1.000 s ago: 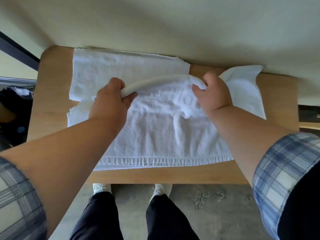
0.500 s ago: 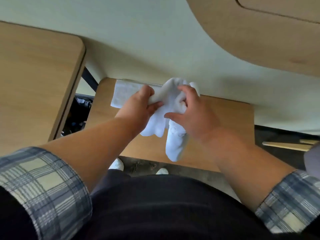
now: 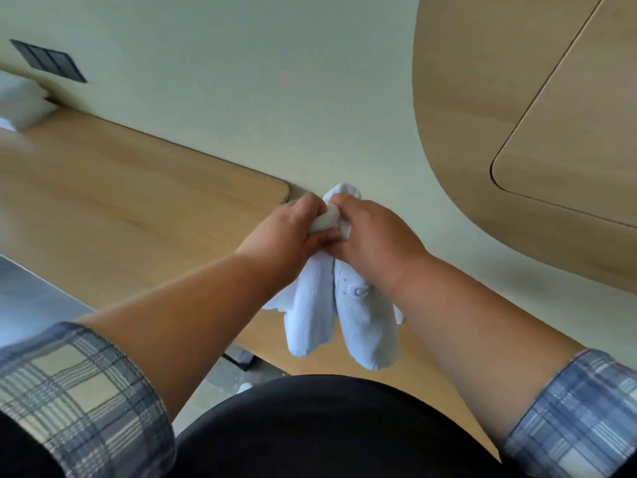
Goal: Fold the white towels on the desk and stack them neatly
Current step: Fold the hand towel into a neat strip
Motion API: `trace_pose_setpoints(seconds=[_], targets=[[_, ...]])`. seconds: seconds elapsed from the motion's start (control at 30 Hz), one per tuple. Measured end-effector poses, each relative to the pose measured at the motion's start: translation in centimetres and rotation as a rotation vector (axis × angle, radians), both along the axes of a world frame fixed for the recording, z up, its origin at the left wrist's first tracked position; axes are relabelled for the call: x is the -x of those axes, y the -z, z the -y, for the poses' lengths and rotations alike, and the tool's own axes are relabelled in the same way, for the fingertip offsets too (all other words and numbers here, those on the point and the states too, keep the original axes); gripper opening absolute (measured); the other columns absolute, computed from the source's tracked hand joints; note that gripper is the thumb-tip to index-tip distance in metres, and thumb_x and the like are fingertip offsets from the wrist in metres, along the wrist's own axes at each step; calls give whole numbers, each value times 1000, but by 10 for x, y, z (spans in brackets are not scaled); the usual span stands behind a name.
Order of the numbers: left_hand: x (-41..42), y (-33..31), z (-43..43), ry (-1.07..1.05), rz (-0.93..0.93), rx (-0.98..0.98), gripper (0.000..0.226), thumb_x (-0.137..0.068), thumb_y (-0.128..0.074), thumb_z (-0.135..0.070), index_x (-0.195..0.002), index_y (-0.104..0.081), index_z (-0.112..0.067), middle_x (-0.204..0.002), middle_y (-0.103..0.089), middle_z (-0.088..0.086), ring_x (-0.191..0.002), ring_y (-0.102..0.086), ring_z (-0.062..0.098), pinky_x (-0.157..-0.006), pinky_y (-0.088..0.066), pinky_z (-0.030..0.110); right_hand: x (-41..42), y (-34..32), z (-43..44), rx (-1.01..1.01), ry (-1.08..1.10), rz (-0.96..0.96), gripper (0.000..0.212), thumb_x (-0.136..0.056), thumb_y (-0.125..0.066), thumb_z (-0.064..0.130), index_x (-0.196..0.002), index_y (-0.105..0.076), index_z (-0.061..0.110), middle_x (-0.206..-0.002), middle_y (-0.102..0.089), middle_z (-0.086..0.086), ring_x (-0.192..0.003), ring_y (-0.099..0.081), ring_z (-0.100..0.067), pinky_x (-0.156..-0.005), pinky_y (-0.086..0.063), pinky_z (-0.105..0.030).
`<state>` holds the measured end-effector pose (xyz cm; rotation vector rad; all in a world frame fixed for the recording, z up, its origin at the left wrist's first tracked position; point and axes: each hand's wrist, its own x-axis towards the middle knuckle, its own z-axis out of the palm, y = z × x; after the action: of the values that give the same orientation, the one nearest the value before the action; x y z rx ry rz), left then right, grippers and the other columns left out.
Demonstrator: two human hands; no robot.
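closest to me is my dark top [image 3: 327,429], with a plaid cuff [image 3: 79,391] rolled up on my left forearm and its match on the right. just below my hands the white towel [image 3: 310,312] hangs in two thick folded lobes side by side. it is lifted clear of the wood, and its lower ends dangle over the low desk [image 3: 427,363] that shows under my right wrist. my left hand [image 3: 286,232] is curled round the top of the towel from its own side, with a rolled edge under the thumb. my right hand [image 3: 374,239] grips the same bunch from the other side, and the two hands touch. a small tuft of towel pokes up just beyond my fingers.

out to the left of my left hand runs a longer wooden tabletop [image 3: 138,188], its rounded corner just beside my left knuckles. at its far end sits a white block [image 3: 20,101], perhaps folded towels, too blurred to be sure. beyond both hands is the pale wall [image 3: 241,81], with a dark panel [image 3: 48,60] far up to the left and a curved wooden panel [image 3: 517,115] up past my right hand.
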<state>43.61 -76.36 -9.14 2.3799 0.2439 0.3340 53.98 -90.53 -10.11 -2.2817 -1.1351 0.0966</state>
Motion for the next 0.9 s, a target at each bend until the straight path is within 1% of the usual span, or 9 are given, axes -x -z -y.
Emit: trace_pose_setpoints(seconds=[0.13, 0.3, 0.4, 0.5, 0.6, 0.67, 0.73, 0.83, 0.9], targets=[[29, -32, -42, -109, 106, -33, 24, -90, -68, -36, -91, -44, -35, -83, -52, -17, -83, -49, -14, -63, -34, 5, 23, -41, -51, -61, -46, 74, 36, -79, -68, 35, -112, -54, 36, -71, -48, 16, -69, -56, -17, -57, -41, -31], [70, -73, -101, -155, 227, -114, 25, -89, -66, -40, -93, -44, -31, -82, -49, -18, -82, -47, -15, -63, -33, 4, 62, -84, -115, -143, -64, 177, 43, -81, -68, 32, -120, -51, 36, -73, -44, 20, -73, -54, -18, -62, -43, -32], [100, -101, -145, -153, 288, -160, 25, -90, -66, -41, -94, -44, -28, -83, -50, -18, -83, -46, -14, -64, -33, 3, 95, -106, -157, -246, -44, 252, 38, -79, -65, 34, -115, -52, 32, -72, -48, 15, -71, -55, -19, -60, -43, -32], [134, -122, -192, -125, 280, -206, 26, -91, -64, -42, -95, -42, -28, -85, -50, -15, -80, -48, -6, -64, -33, 4, 130, -120, -204, -299, -3, 279, 32, -79, -64, 34, -108, -51, 33, -73, -50, 14, -66, -53, -9, -55, -40, -29], [170, -134, -241, -81, 259, -247, 26, -93, -61, -41, -97, -39, -28, -86, -49, -13, -76, -47, 2, -62, -33, 8, 164, -125, -252, -329, 44, 294, 25, -79, -62, 37, -101, -51, 31, -71, -50, 13, -64, -50, 1, -51, -33, -20], [191, -138, -271, -49, 253, -274, 24, -95, -59, -38, -99, -38, -27, -88, -51, -8, -78, -47, 12, -62, -31, 13, 186, -124, -282, -348, 78, 306, 24, -80, -61, 40, -100, -52, 31, -70, -49, 13, -62, -48, -4, -51, -34, -20], [209, -138, -298, -33, 232, -301, 18, -96, -56, -29, -106, -42, -23, -95, -54, -1, -84, -48, 20, -65, -31, 24, 206, -123, -309, -350, 107, 301, 22, -82, -62, 41, -98, -51, 31, -69, -48, 14, -61, -47, -6, -51, -34, -27], [230, -134, -332, -36, 185, -304, 24, -90, -50, -11, -112, -44, -19, -99, -52, -1, -89, -47, 22, -70, -30, 27, 229, -120, -343, -338, 121, 278, 21, -83, -64, 40, -88, -44, 34, -66, -45, 14, -59, -46, -1, -50, -30, -27], [241, -129, -352, -44, 164, -291, 31, -87, -48, -6, -115, -43, -18, -101, -51, -1, -90, -46, 22, -72, -31, 28, 240, -118, -364, -322, 110, 271, 23, -83, -64, 41, -86, -42, 35, -67, -45, 13, -60, -48, -9, -53, -32, -30]])
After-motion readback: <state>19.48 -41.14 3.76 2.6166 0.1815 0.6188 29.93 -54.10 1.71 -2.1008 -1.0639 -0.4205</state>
